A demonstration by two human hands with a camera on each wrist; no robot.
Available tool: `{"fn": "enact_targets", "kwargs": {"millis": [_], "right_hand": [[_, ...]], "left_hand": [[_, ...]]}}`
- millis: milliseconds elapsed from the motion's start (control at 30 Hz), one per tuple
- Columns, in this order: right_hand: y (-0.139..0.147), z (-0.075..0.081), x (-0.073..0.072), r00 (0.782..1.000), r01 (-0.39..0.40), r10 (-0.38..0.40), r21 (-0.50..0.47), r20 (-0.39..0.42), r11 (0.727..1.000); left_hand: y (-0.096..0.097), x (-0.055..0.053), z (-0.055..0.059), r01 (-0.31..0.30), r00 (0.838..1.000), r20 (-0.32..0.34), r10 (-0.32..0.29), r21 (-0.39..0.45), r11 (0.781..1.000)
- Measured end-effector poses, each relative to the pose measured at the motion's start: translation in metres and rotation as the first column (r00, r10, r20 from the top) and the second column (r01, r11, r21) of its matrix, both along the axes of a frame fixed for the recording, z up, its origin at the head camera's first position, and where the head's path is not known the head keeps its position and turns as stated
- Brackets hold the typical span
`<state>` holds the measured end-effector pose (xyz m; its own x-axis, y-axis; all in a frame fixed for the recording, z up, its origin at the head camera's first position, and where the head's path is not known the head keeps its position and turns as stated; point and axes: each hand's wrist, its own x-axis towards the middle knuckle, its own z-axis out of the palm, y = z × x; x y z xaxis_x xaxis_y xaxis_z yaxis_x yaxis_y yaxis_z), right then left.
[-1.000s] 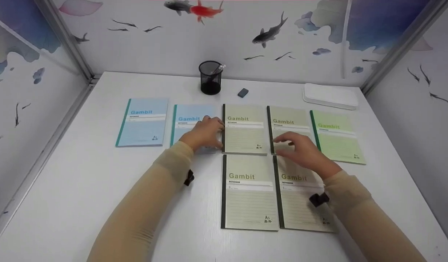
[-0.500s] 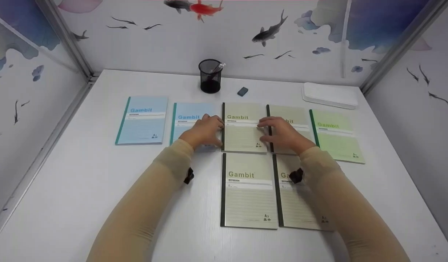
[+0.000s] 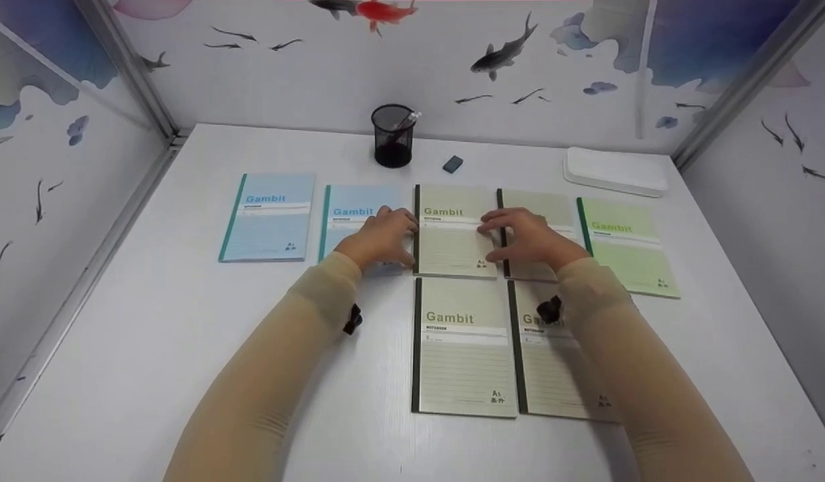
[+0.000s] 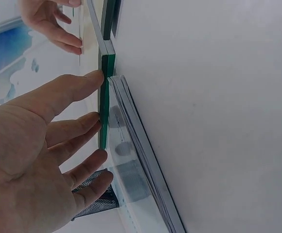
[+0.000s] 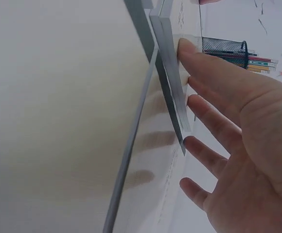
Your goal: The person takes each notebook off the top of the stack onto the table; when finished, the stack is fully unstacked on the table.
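An olive-beige Gambit notebook (image 3: 455,248) with a dark spine lies in the middle of the back row, between both hands. On its spine side is my left hand (image 3: 379,237), its fingers spread above a light blue notebook (image 3: 349,199). In the left wrist view, thumb and fingertips touch the green spine edge (image 4: 103,92), which shows two layers. My right hand (image 3: 534,235) reaches over a second olive notebook (image 3: 540,201), fingertips at the middle notebook's right edge. The right wrist view shows its loosely bent fingers against the page edges (image 5: 172,63).
Two more olive notebooks (image 3: 463,368) lie in front. A blue notebook (image 3: 265,231) is far left, a green one (image 3: 627,258) far right. Behind stand a black mesh pen cup (image 3: 393,137), a dark eraser (image 3: 453,164) and a white case (image 3: 613,173). Printed walls enclose the table.
My right hand has moved left and away from me, from the second olive notebook's spine to the middle notebook's right edge. The left hand has stayed at the spine.
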<state>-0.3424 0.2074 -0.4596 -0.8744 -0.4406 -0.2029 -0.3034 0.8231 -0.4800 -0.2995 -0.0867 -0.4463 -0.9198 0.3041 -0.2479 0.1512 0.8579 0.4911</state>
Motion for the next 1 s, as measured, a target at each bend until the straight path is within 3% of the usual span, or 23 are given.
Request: {"fn": "enact_targets", "kwargs": {"millis": [233,467,600,767,900,1000], "right_hand": [[-0.004,0.003,0.005,0.999,0.021,-0.023,0.050,0.025,0.999],[-0.007,0.005,0.006,1.000,0.005,-0.004,0.072,-0.012,0.997],[-0.005,0.001,0.008,0.999,0.033,-0.034,0.068,0.012,0.997],[-0.003,0.000,0.007,0.999,0.035,-0.036,0.063,0.015,0.997],[-0.003,0.002,0.006,0.999,0.033,-0.033,0.058,0.011,0.998],[-0.004,0.003,0.004,0.999,0.032,-0.032,0.051,0.004,0.998]], "left_hand": [[0.000,0.001,-0.003,0.008,1.000,0.010,-0.009,0.020,1.000],[0.000,0.002,-0.002,0.022,0.999,-0.030,-0.022,-0.005,1.000],[0.003,0.004,-0.005,0.033,0.999,-0.032,-0.034,-0.020,0.999],[0.007,0.003,-0.012,0.002,0.997,-0.075,-0.004,-0.023,1.000],[0.009,-0.004,-0.017,-0.030,0.990,-0.138,0.019,-0.074,0.997],[0.011,-0.008,-0.018,-0.055,0.989,-0.141,0.044,-0.076,0.996]]}}
